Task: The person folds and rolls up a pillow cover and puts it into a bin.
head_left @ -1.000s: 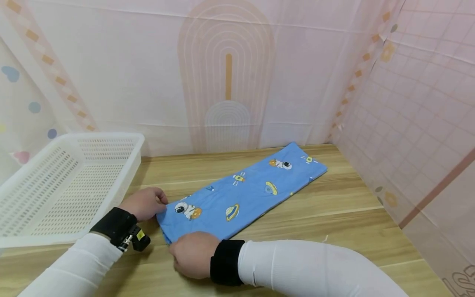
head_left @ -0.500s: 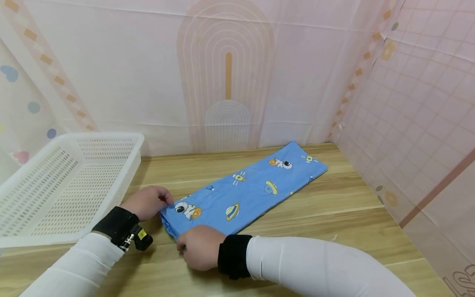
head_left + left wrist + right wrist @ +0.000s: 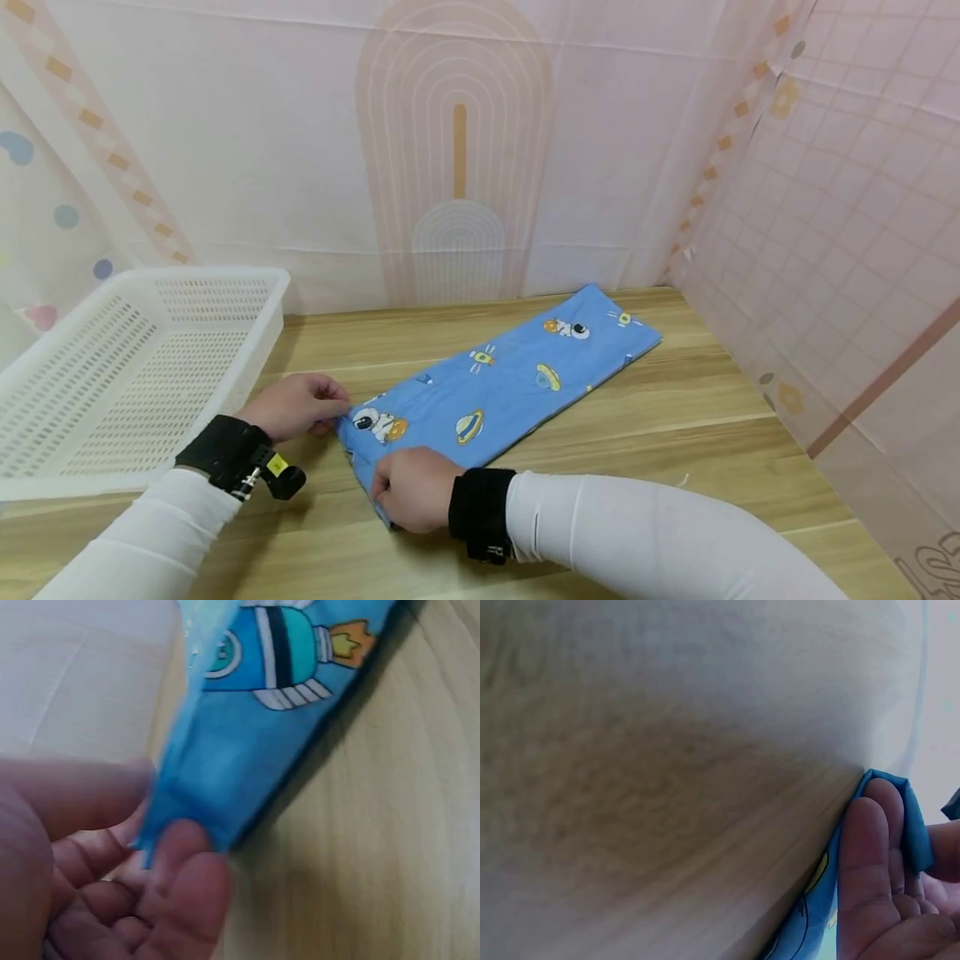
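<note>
A blue cloth point(image 3: 495, 392) printed with astronauts, saucers and planets lies folded into a long strip, slanting from front left to back right. My left hand point(image 3: 296, 408) pinches its left corner between thumb and fingers. In the left wrist view, the cloth point(image 3: 232, 750) rises from that pinch and shows a rocket print on its side. My right hand point(image 3: 420, 492) grips the near corner of the same end, and a blue tip pokes out below the knuckles. In the right wrist view, the cloth edge point(image 3: 915, 825) wraps over my fingers point(image 3: 864, 855) with the thumb against its outside.
A white perforated plastic basket point(image 3: 258, 350) stands on the left of the wooden table point(image 3: 660, 442), close to my left forearm. Pale patterned sheets point(image 3: 322, 167) hang behind the table and along its right side.
Both hands have shifted right, the right hand also slightly away from me. The cloth's left end has moved with them, and a tip now shows below my right hand. The far end stays put.
</note>
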Available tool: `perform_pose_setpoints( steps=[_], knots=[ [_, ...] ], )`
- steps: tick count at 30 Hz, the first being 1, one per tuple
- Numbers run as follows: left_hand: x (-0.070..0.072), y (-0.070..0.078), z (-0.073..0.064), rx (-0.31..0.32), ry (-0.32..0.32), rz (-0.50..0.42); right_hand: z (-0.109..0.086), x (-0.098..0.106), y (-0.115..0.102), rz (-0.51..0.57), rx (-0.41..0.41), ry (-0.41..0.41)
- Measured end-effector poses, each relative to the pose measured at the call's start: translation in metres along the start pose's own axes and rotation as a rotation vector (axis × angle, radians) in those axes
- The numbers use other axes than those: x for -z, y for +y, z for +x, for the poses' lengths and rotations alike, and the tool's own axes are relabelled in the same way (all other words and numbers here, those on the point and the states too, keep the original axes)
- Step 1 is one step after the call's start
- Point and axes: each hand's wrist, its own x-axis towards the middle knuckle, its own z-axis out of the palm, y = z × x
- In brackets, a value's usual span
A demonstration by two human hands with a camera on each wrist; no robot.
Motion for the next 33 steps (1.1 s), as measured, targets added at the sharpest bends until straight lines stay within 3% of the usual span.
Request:
perform_pose_setpoints(
  steps=[4,7,17,25,33],
  knots=[
    [0.0,0.002,0.0,0.017,-0.038,-0.061,-0.001,0.001,-0.001,0.065,-0.081,0.006],
    [-0.001,0.006,0.0,-0.004,-0.027,0.006,-0.002,0.002,-0.002,0.096,-0.118,0.008],
    [-0.007,0.009,0.004,-0.063,0.036,0.229,0.002,-0.001,-0.006,0.036,-0.136,-0.017],
    [-0.012,0.015,0.006,-0.034,0.059,0.264,0.005,-0.003,-0.007,-0.019,-0.154,-0.05],
    [-0.017,0.023,0.004,-0.04,0.103,0.361,0.006,-0.003,-0.007,-0.092,-0.118,-0.082]
  ],
)
